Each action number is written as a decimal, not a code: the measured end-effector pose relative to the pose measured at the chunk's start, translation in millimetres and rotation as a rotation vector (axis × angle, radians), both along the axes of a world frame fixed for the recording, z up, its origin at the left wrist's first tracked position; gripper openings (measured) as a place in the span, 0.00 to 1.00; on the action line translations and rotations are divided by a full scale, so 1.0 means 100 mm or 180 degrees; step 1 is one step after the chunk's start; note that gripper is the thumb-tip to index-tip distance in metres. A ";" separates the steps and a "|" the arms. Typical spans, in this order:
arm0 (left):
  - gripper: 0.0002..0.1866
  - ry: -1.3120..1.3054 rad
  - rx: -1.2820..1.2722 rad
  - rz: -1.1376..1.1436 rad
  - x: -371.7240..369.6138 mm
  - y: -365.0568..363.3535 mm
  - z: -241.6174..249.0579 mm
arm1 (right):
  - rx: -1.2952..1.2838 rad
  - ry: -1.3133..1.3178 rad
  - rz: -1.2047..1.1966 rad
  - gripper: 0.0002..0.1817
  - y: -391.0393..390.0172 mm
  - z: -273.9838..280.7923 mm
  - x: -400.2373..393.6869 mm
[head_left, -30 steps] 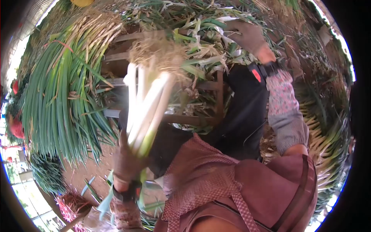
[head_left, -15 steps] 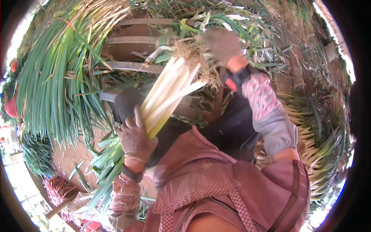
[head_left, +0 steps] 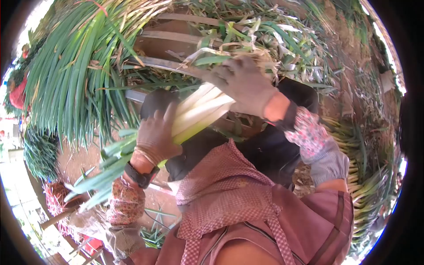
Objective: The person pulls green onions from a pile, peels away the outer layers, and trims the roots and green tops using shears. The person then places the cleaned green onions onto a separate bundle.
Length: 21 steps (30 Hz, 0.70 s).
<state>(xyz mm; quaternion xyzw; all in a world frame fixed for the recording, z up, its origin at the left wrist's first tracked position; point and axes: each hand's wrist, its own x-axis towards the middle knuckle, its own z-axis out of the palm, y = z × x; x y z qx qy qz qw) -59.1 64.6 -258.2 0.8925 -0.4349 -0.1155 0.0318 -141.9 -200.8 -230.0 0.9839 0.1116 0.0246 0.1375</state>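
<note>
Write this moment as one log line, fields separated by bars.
left hand: grips leek bundle mid-stalk | right hand: covers root end | backdrop: leek pile

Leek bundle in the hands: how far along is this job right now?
Done: a big heap of green stalks lies stacked on the left. In hand: the left hand grips a bundle of leeks mid-stem, while the right hand closes over its root end. Left: another pile of leeks lies on the ground at right, and loose trimmings cover the wooden rack.
</note>
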 end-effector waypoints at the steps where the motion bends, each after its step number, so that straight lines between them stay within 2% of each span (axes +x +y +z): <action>1: 0.62 -0.0154 -0.0061 -0.0111 0.00 -0.03 0.08 | -0.0025 -0.0114 -0.0071 0.45 0.00 0.12 -0.12; 3: 0.59 -0.0370 -0.0438 -0.0452 0.00 -0.15 0.29 | -0.0242 -0.0395 -0.0230 0.45 -0.05 0.36 -0.37; 6: 0.54 -0.0661 -0.0198 -0.0682 -0.12 -0.63 0.71 | -0.0462 -0.0774 -0.0639 0.43 -0.19 0.79 -0.83; 8: 0.51 -0.0988 -0.0506 -0.1327 -0.13 -0.93 0.80 | -0.0390 -0.0752 -0.0982 0.43 -0.38 0.96 -1.17; 11: 0.52 -0.1231 -0.0463 -0.1807 -0.36 -1.56 0.83 | -0.0101 -0.0620 -0.1537 0.45 -0.72 0.91 -1.62; 13: 0.54 -0.1183 -0.0606 -0.2159 -0.49 -1.94 0.59 | -0.0054 -0.0636 -0.1704 0.50 -1.02 0.53 -2.01; 16: 0.53 -0.0895 -0.0412 -0.2494 -0.71 -2.41 0.14 | 0.0034 0.0005 -0.2149 0.51 -1.24 -0.05 -2.33; 19: 0.50 -0.0845 -0.0389 -0.2477 -0.75 -2.55 -0.11 | 0.0162 0.0141 -0.2077 0.51 -1.43 -0.09 -2.40; 21: 0.47 -0.0788 -0.0389 -0.2404 -0.67 -2.60 -0.16 | 0.0349 0.0772 -0.2391 0.52 -1.40 0.05 -2.25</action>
